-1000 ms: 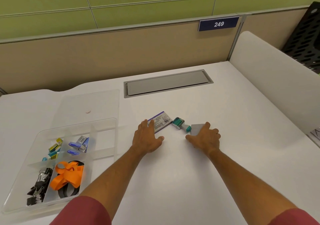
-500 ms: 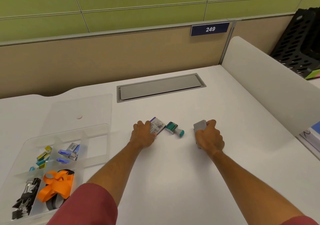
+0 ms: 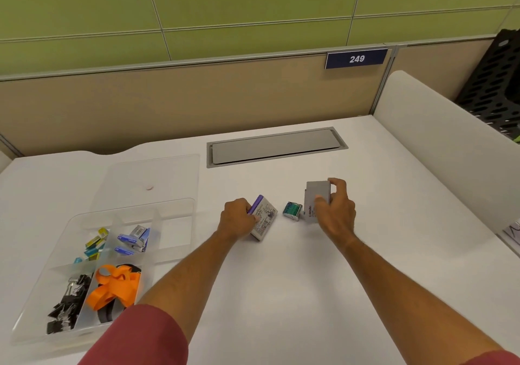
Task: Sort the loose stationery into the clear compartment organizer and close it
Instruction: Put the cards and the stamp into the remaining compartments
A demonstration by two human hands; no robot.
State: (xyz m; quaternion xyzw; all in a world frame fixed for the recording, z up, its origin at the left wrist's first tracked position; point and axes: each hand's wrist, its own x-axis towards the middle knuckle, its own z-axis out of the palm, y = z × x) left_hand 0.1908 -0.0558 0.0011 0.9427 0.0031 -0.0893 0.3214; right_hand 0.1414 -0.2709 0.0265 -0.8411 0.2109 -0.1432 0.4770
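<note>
Left hand (image 3: 237, 216) is gripping a small white box (image 3: 263, 221) with a purple edge, fingers curled round its left side, the box tilting up off the table (image 3: 281, 294). Right hand (image 3: 336, 210) is gripping a grey box (image 3: 316, 194), thumb on its front face and fingers wrapping its right edge, holding it upright. A small green stamp (image 3: 292, 210) is lying on the table between the two boxes, just beside the grey one. The clear organizer (image 3: 174, 241) is sitting at the table's left, well apart from both hands, with its lid (image 3: 152, 177) lying open behind it. Its compartments are holding small staple boxes (image 3: 133, 241), coloured clips (image 3: 94, 245), black binder clips (image 3: 66, 308) and an orange strap (image 3: 115, 286). A grey cable hatch (image 3: 277, 145) is sitting at the far side of the table.
</note>
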